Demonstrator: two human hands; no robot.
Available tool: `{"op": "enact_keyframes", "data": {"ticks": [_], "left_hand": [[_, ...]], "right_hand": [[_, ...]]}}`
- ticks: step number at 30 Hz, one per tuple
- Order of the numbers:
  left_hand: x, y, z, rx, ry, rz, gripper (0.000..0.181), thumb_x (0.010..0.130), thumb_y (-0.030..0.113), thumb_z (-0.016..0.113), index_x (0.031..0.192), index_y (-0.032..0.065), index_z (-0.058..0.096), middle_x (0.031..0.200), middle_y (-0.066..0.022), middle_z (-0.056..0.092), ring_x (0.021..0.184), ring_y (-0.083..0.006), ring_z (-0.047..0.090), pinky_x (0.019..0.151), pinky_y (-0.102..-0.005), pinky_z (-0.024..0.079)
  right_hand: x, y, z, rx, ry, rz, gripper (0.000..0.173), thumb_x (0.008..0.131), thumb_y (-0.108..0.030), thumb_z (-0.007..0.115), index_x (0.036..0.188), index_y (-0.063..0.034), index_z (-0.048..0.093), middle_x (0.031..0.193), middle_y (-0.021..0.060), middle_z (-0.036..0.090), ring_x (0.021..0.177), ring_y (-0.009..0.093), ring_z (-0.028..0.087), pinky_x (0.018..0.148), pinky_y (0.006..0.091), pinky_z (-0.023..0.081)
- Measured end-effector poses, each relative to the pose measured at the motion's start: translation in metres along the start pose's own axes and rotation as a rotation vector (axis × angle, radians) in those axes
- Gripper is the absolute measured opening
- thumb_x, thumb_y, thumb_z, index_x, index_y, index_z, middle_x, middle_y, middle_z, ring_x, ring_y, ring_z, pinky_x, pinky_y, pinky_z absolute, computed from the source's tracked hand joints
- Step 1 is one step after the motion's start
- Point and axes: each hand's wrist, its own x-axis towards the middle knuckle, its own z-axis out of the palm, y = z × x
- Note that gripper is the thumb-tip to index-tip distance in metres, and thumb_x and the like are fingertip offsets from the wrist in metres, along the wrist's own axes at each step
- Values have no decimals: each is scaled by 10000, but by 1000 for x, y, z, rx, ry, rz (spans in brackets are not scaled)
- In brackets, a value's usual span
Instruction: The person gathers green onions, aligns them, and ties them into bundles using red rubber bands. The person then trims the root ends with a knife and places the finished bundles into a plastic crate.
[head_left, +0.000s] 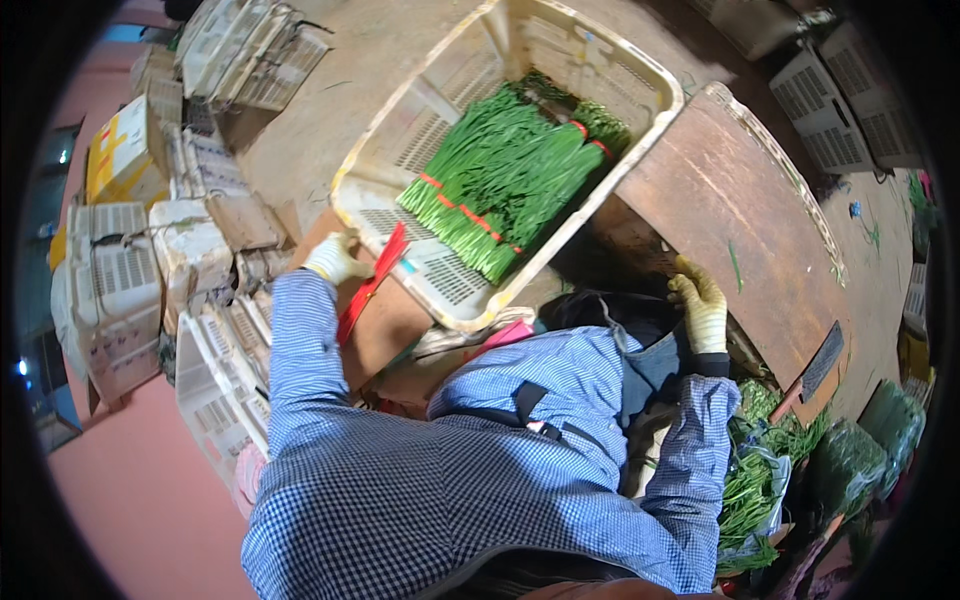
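Observation:
Before me stands a white plastic crate holding several bundles of green leafy stalks, bound with red bands. Beside its near left corner is my left hand in a whitish glove, next to a bunch of red ties; whether the fingers grip the ties is unclear. My right hand, in a yellowed glove, is at the near left edge of a brown board. Its fingers are bent, and I cannot tell if they hold anything. On the board lie a loose green leaf and a dark-bladed knife.
White crates and boxes are stacked on the left. Loose greens and wrapped green bundles lie at lower right. More crates stand at upper right. Bare floor shows behind the crate.

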Motion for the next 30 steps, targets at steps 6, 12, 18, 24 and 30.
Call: {"op": "enact_keyframes", "data": {"ticks": [6, 12, 18, 24, 30], "left_hand": [[-25, -11, 94, 18, 262, -74, 932, 608, 342, 880, 1390, 19, 488, 1294, -247, 571, 1197, -366, 576, 1030, -391, 459], [34, -80, 175, -119, 626, -88, 337, 840, 198, 727, 1117, 21, 653, 928, -157, 679, 912, -336, 680, 825, -389, 544], [-28, 34, 44, -878, -65, 149, 201, 877, 183, 685, 996, 21, 690, 824, -88, 717, 614, -149, 666, 481, -250, 505], [-70, 178, 29, -851, -268, 466, 233, 859, 211, 718, 968, 7, 686, 855, -71, 719, 654, -125, 671, 520, -236, 536], [-94, 267, 79, -795, -396, 615, 184, 822, 102, 729, 961, 7, 656, 781, -67, 671, 649, -138, 628, 544, -260, 526]], "right_hand": [[-3, 7, -1, -67, 20, -26, 355, 947, -99, 628, 1290, -8, 608, 1118, 57, 689, 723, 75, 556, 656, 208, 460], [-4, 18, -4, -119, 35, -142, 370, 924, -63, 663, 1282, 9, 602, 1185, 88, 676, 932, 140, 623, 818, 253, 499], [-29, 3, 16, -390, 111, -327, 370, 873, -57, 706, 1226, 7, 614, 1217, 138, 660, 1104, 214, 633, 973, 314, 483], [-73, -74, 91, 107, -92, -276, 175, 862, -96, 736, 1005, -4, 692, 897, 54, 704, 774, 106, 632, 691, 247, 520], [-84, -91, 101, 235, 76, -176, 313, 841, -202, 789, 1025, 0, 636, 829, 46, 675, 686, 88, 602, 602, 233, 509]]}}
